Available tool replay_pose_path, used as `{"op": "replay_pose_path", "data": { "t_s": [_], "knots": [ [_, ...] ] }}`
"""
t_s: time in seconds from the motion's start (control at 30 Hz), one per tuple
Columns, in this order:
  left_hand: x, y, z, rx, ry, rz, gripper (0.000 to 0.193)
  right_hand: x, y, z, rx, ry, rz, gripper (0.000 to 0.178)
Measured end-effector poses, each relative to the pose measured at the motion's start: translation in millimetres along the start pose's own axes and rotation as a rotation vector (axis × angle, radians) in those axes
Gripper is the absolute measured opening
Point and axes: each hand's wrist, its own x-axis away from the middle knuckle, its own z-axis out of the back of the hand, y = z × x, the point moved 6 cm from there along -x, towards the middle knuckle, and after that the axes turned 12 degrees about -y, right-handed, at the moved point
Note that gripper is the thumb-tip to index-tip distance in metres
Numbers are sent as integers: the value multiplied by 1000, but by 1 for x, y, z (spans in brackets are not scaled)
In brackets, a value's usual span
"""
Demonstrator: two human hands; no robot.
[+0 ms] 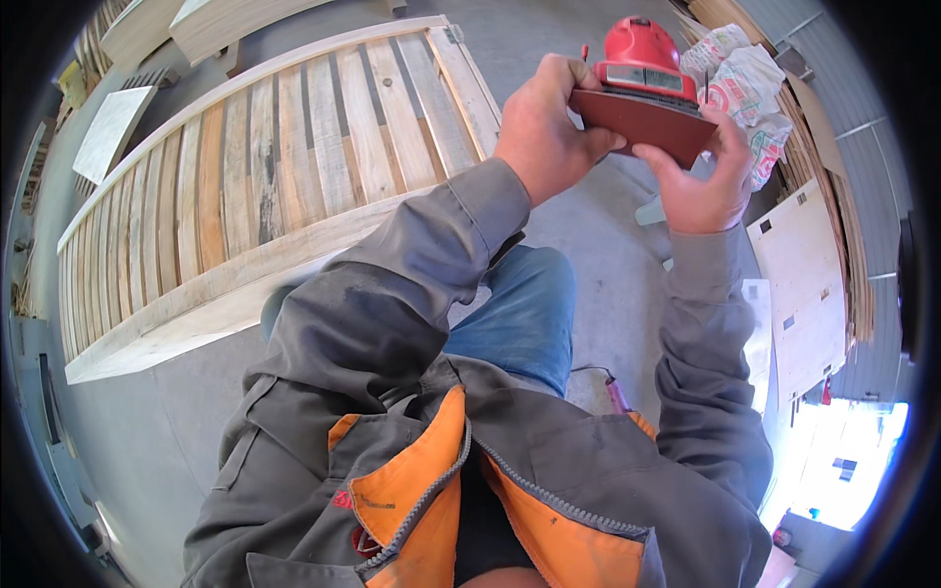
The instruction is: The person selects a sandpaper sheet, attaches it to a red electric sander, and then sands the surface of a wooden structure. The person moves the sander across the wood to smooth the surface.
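Observation:
Up at the top right of the head view is a red electric sander, tilted so that its underside faces me. A reddish-brown sheet of sandpaper covers its flat base. My left hand grips the left end of the sander, with the thumb against the lower edge of the sandpaper. At the other end, my right hand has the sandpaper's right part between thumb and fingers. Fingers behind the sander are partly hidden.
A large slatted wooden panel stretches across the left, close to my left arm. White sacks and stacked boards stand at the right. A pale panel with small cutouts leans there. A cable with a pink-red connector lies on the floor.

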Motion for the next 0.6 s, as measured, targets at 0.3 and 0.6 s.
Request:
{"op": "replay_pose_path", "data": {
  "t_s": [0.3,0.6],
  "knots": [
    [22,-50,57,-388,-23,-98,61,19,-9,-104,-184,84,-26,70],
    [137,-113,149,-608,-105,134,53,86,-86,-245,-540,-176,-173,60]
  ]
}}
